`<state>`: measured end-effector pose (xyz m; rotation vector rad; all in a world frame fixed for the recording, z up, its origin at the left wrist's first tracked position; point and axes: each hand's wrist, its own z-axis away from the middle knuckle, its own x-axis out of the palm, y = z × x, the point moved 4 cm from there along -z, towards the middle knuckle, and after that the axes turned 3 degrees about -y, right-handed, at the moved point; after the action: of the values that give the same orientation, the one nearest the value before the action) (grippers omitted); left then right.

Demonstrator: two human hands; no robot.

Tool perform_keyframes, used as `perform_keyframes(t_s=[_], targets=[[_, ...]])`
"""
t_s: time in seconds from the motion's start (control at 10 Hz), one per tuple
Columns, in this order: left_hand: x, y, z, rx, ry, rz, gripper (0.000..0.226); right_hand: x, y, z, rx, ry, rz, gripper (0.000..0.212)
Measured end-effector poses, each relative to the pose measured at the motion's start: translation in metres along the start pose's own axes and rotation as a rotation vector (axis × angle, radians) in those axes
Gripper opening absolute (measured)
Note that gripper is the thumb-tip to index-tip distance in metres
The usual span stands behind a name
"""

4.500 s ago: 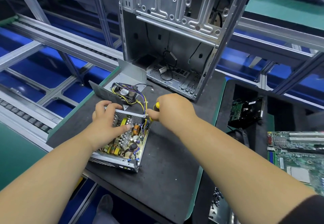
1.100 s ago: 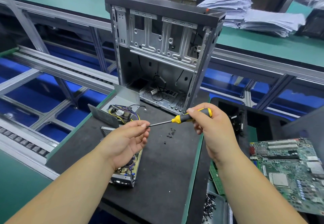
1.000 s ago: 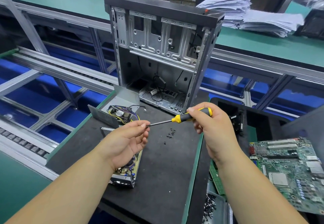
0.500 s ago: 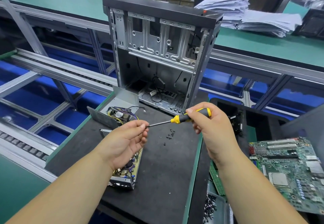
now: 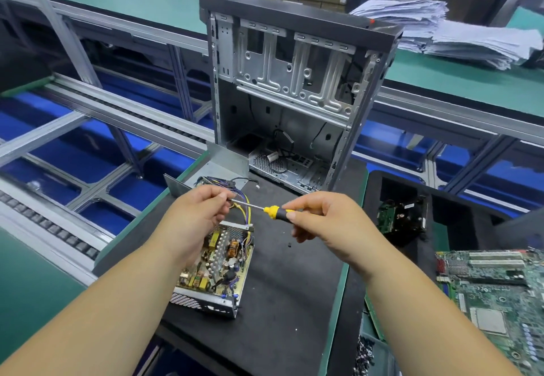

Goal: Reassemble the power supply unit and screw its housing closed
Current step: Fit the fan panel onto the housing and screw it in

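The power supply unit point(image 5: 216, 269) lies open on the black mat point(image 5: 282, 302), its circuit board and coloured wires exposed. Its grey metal cover point(image 5: 225, 161) rests behind it, with the fan partly hidden by my left hand. My right hand point(image 5: 321, 222) grips the black and yellow handle of a screwdriver point(image 5: 272, 210), held level above the mat. My left hand point(image 5: 194, 216) pinches the tip of the screwdriver's shaft; whether a screw sits there is hidden. One small black screw point(image 5: 290, 245) lies on the mat below my right hand.
An empty computer case point(image 5: 294, 90) stands upright at the back of the mat. To the right lie a black cooler part point(image 5: 403, 216) and a green motherboard point(image 5: 494, 287). A bin of screws point(image 5: 366, 355) sits at the bottom right. Conveyor rails run along the left.
Both hands with the screwdriver have shifted left over the power supply unit. My view has moved, so more of the open unit shows beneath my left hand.
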<state>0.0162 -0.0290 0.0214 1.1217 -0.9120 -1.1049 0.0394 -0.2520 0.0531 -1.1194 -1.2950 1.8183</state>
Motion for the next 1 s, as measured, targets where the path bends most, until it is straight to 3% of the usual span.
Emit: perform_keyframes(t_s=[0.1, 0.2, 0.3, 0.4, 0.5, 0.7, 0.8, 1.0], targets=[[-0.015, 0.002, -0.004, 0.037, 0.025, -0.048, 0.023, 0.012, 0.000, -0.012, 0.011, -0.027, -0.070, 0.014], [-0.040, -0.006, -0.008, -0.016, 0.132, -0.279, 0.033, 0.023, 0.009, -0.026, 0.055, -0.032, -0.202, 0.016], [-0.078, -0.021, -0.001, -0.251, 0.225, -0.789, 0.066, 0.035, 0.021, -0.044, 0.090, -0.013, -0.239, 0.015], [-0.105, -0.044, 0.014, -0.588, 0.080, -1.043, 0.088, 0.052, 0.037, -0.066, 0.119, 0.026, -0.062, 0.016], [-0.109, -0.061, 0.026, -0.761, -0.027, -0.823, 0.064, 0.069, 0.051, -0.082, 0.160, 0.056, 0.120, 0.017], [-0.108, -0.067, 0.026, -0.726, 0.047, -0.683, 0.015, 0.087, 0.060, -0.093, 0.210, 0.041, 0.117, 0.011], [-0.106, -0.065, 0.028, -0.725, 0.126, -0.617, 0.008, 0.084, 0.060, -0.088, 0.211, 0.030, 0.129, 0.012], [-0.108, -0.049, 0.015, -0.568, 0.062, -0.858, 0.036, 0.076, 0.061, -0.069, 0.211, 0.090, 0.148, 0.013]])
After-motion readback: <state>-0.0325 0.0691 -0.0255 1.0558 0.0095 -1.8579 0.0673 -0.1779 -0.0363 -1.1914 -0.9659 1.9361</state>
